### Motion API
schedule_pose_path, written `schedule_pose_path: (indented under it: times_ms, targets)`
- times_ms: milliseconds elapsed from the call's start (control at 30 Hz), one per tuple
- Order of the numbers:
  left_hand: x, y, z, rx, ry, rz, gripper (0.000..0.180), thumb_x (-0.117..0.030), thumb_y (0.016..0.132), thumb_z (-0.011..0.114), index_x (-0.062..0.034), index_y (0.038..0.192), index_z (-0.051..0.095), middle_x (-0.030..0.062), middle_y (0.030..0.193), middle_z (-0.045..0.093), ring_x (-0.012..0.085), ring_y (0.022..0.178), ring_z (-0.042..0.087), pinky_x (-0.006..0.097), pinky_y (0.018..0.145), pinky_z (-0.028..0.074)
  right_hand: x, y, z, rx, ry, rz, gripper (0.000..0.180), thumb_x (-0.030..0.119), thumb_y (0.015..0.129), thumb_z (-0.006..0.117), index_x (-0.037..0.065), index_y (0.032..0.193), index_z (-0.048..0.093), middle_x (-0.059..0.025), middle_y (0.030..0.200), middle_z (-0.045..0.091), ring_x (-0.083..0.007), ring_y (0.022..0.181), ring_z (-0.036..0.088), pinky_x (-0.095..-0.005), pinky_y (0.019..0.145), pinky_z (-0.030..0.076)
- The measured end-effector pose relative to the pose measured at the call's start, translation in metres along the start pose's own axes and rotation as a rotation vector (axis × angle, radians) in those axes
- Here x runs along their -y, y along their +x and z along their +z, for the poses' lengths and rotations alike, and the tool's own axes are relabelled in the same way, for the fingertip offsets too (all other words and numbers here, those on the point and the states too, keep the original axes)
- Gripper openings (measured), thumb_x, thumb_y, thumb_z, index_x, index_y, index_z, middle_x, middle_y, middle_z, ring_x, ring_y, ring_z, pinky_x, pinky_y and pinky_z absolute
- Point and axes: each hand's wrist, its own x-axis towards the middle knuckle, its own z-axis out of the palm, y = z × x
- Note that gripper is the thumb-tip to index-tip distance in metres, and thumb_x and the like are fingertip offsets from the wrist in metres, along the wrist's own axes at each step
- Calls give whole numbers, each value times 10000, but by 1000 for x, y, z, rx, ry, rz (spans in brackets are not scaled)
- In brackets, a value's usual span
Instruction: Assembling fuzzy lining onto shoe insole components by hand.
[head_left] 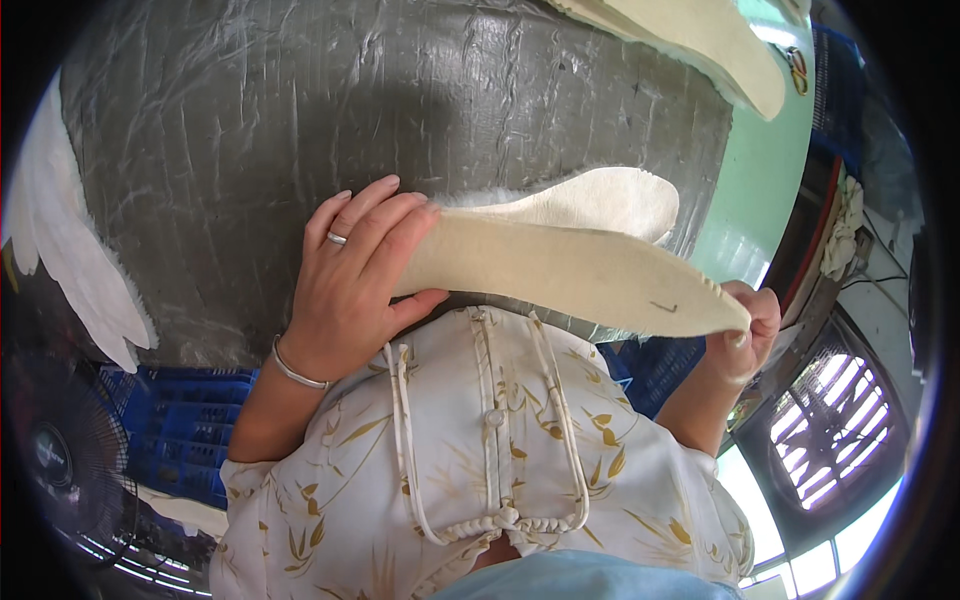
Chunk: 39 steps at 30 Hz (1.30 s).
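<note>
Head view, looking down over a cream blouse printed with gold leaves. Both bare hands hold one long, flat, cream insole-shaped piece [560, 270] level in front of the chest, just above the near edge of a grey surface [250, 130] wrapped in shiny plastic film. The left hand [350, 285], wearing a ring and a thin bracelet, has its grip wrapped around the wide end at about nine o'clock of the piece, fingers on top and thumb beneath. The right hand [745, 335] pinches the narrow tip at about four o'clock, fingertips closed tight on the edge. A second matching cream piece [600, 200] lies just behind the first, toward twelve o'clock, and seems to rest on the surface. More pale cutouts show at the left rim [70, 250] and at one o'clock [700, 40]. A blue crate [190, 420] sits at seven o'clock below.

To handle this well, I judge both ends should stay evenly supported so the soft piece does not sag or crease, with the thumbs kept off any face that must stay clean.
</note>
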Motion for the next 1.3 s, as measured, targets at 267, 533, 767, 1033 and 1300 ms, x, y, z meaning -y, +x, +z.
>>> schedule_pose_path:
  times_ms: [267, 533, 767, 1033, 1300]
  targets:
    - [-2, -1, 6, -63, 34, 27, 678, -210, 641, 828, -74, 1248, 558, 86, 1268, 583, 301, 1258, 515, 484, 1083, 339, 29, 53, 40, 731, 200, -208, 222, 203, 914, 698, -1, 840, 649, -283, 906, 691, -311, 740, 728, -360, 557, 579]
    - [-1, 2, 5, -58, 42, 68, 676, -173, 628, 808, -69, 1240, 541, 113, 1275, 544, 311, 1257, 493, 483, 1095, 335, 1, 9, 24, -115, 28, -59, 185, 136, 927, 647, -35, 975, 596, -144, 941, 677, -169, 800, 633, -259, 724, 509]
    - [-3, 2, -17, 48, 97, 33, 945, -424, 637, 860, -16, 1384, 449, 145, 1412, 488, 338, 1329, 441, 483, 1121, 306, -44, -1, 22, -196, 408, 207, 153, 138, 992, 574, 9, 1073, 586, -80, 974, 679, -138, 841, 671, -304, 772, 576]
    - [-51, 81, -7, 70, -401, 179, 622, -328, 827, 777, 37, 1272, 541, 203, 1173, 642, 321, 1073, 637, 379, 930, 490, -52, 8, 26, 8, 536, 61, 154, 178, 985, 582, 36, 1034, 612, -240, 1302, 588, -271, 1149, 600, -405, 978, 465]
    - [-52, 94, 16, 186, -641, -365, 195, -122, 855, 747, -3, 970, 644, 31, 822, 687, 74, 737, 624, 232, 684, 501, -60, 8, 30, -334, 22, 300, 147, 122, 919, 686, -15, 972, 696, -39, 975, 678, -49, 754, 591, -199, 648, 488]
